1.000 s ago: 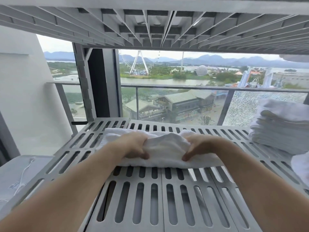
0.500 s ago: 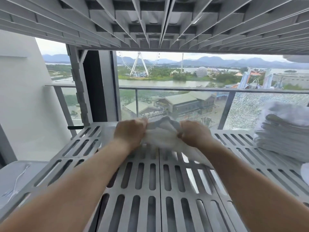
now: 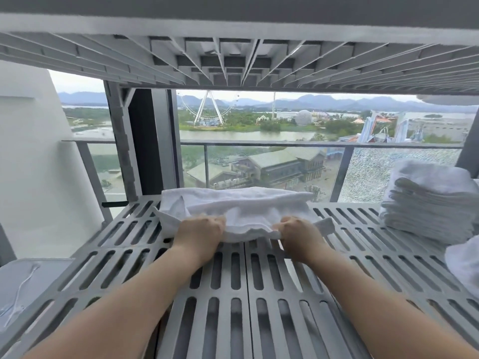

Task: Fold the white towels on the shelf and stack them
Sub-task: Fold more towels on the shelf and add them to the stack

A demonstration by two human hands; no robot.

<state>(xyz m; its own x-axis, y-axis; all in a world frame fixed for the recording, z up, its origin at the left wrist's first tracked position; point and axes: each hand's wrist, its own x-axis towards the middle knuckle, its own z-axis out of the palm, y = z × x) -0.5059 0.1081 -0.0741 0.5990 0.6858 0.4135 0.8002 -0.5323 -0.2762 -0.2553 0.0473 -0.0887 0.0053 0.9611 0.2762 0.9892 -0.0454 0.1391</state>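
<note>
Grips near edge of white towel (image 3: 241,206) with left hand (image 3: 201,233) and right hand (image 3: 298,234) (fingers curled on it), left of folded stack (image 3: 430,203).

1. The towel (image 3: 246,206) lies across the back middle of the shelf (image 3: 225,293), running left to right.
2. The left hand (image 3: 199,231) and right hand (image 3: 298,234) sit side by side at the towel's near edge, each pinching it, with both forearms reaching over the shelf's front.
3. A stack (image 3: 430,200) of folded towels stands at the shelf's back right, well apart from the towel.
4. A loose towel (image 3: 464,265) lies just before the stack, at the right edge.
5. An upper shelf (image 3: 233,60) hangs overhead.
6. A railing (image 3: 259,145) runs behind the shelf.
7. A cable (image 3: 23,288) lies on a lower surface, left of the shelf.
</note>
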